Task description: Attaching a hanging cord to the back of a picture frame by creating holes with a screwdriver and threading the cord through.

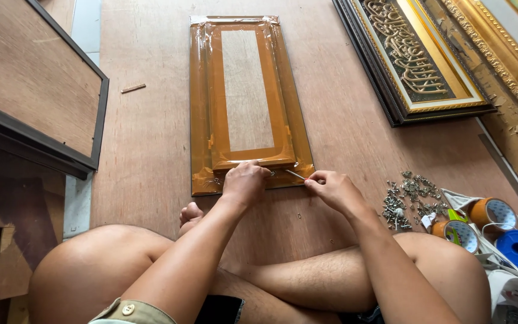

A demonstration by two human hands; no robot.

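Dark-framed board [31, 90]: far left of the taped frame, lying flat, well apart from the hands.
Wood sliver [133, 88]: loose on the plywood floor [145, 156], left of the taped frame and beside its upper half.
Taped frame [244, 102]: long and narrow, face-down in front of the crossed legs, near end close to the knees, likely so both hands reach it without stretching; brown tape seals the backing all round.
Left hand [244, 183]: pressed down on the taped frame's near end, fingers curled together over the edge, apparently to steady it; whatever sits under them I cannot tell.
Thin metal tool [295, 174]: lies low across the taped frame's near right corner, tip pointing toward the left hand.
Right hand [331, 189]: just right of that corner, thumb and fingertips pinched tight on the tool's end, a fine grip for small work.
Small metal hardware [412, 195]: heaped right of the taped frame, near the right hand.
Tape rolls [481, 222]: further right, by the knee.
Ornate gilt frames [427, 60]: stacked right of the taped frame's far end.
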